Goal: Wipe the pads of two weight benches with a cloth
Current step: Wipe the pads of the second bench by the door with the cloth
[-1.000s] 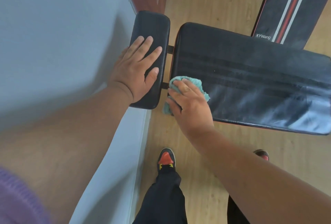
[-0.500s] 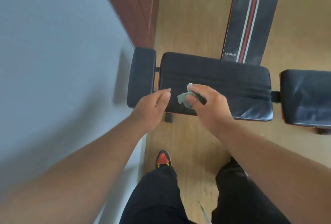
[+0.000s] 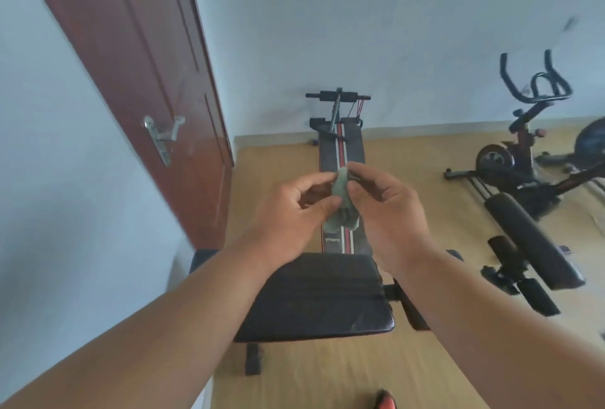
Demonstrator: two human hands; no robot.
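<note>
Both hands are raised in mid-air above the near bench pad, a black, glossy, padded slab with stitched ridges. Between them hangs the cloth, soft, crumpled, pale green. The left hand pinches it with curled fingers and thumb; the right hand pinches its top edge. Beyond lies a long striped bench on the wood-grain floor

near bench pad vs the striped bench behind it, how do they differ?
1. The near pad is plain black; the striped bench has a red and white stripe down its middle.
2. The near pad lies crosswise to the view; the striped bench runs lengthwise toward the wall.
3. The striped bench has a foam roller bar at its far end; the near pad shows none.

Both are dark padded surfaces standing on the wood floor.
</note>
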